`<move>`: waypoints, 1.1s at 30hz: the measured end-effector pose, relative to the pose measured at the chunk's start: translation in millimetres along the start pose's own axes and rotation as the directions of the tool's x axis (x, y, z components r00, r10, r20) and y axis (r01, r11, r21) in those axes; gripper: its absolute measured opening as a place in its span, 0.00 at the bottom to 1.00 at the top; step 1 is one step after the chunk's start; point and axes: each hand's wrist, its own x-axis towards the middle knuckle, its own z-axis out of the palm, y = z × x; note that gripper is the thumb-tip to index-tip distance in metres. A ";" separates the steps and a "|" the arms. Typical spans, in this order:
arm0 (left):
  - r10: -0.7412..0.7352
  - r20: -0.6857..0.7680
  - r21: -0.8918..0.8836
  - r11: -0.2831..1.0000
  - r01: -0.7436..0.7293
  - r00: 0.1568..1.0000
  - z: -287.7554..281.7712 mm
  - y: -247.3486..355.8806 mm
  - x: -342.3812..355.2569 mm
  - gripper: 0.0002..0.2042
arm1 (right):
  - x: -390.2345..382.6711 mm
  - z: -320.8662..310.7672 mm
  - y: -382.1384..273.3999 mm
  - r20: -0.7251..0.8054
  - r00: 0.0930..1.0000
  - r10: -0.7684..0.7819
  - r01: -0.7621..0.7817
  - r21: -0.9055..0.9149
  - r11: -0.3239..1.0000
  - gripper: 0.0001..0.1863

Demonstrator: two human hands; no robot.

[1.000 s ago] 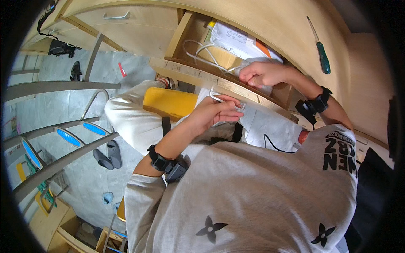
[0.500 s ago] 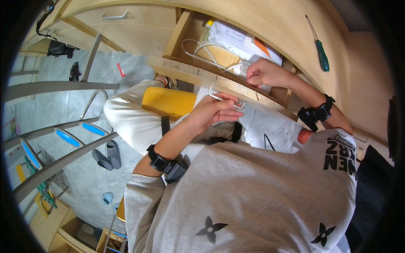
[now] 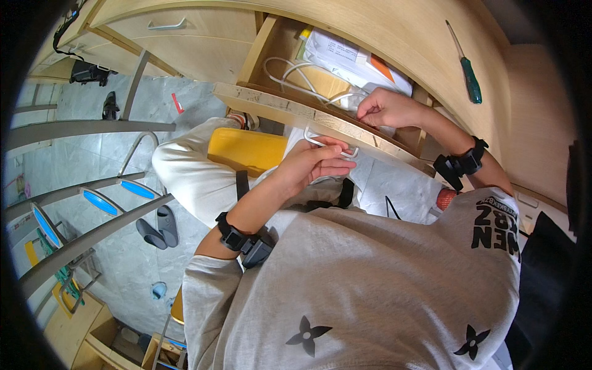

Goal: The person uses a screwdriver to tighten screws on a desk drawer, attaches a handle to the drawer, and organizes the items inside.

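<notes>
A wooden drawer point(image 3: 320, 113) stands pulled out, holding papers point(image 3: 339, 49), an orange-edged item point(image 3: 381, 69) and looped white cable point(image 3: 277, 66). My left hand point(image 3: 311, 165) has its fingers hooked round the white handle point(image 3: 306, 134) on the drawer's front. My right hand point(image 3: 387, 110) is inside the drawer at its right end, fingers curled and pinched beside a pale, crumpled item; what they hold, if anything, I cannot make out.
A green-handled screwdriver point(image 3: 470, 80) lies on the wooden surface at upper right. Below the drawer is a yellow seat point(image 3: 240, 148). A metal ladder with blue treads point(image 3: 102, 200), gray slippers point(image 3: 160, 228) and another closed drawer point(image 3: 166, 34) are at left.
My right hand has moved slightly up and right within the drawer. The drawer's front edge has shifted slightly up and left in the picture. My left hand stays on the handle.
</notes>
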 end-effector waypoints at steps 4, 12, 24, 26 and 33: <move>0.017 -0.007 -0.010 1.000 -0.017 1.000 0.0 -1.3 0.6 0.11 | -2.5 -0.9 -5.9 -0.009 1.000 0.019 -0.019 -0.016 1.000 0.07; 0.031 -0.010 -0.014 0.999 -0.031 0.999 1.2 -1.4 1.8 0.11 | -3.7 -3.3 -3.9 0.030 0.999 0.024 -0.025 0.023 0.999 0.06; 0.020 -0.028 -0.028 0.999 -0.021 0.999 3.0 -2.2 2.0 0.07 | -2.6 -2.1 -2.0 0.023 0.999 0.043 -0.044 0.062 0.997 0.07; 0.024 -0.024 -0.040 0.999 -0.025 0.999 2.9 -2.7 2.0 0.07 | -2.7 -1.6 -1.2 0.021 0.999 0.025 -0.026 0.064 0.998 0.04; 0.035 -0.030 -0.051 0.998 -0.037 0.999 6.8 -1.2 1.3 0.08 | -3.4 -1.0 -3.4 -0.002 1.000 0.029 -0.028 0.048 0.998 0.03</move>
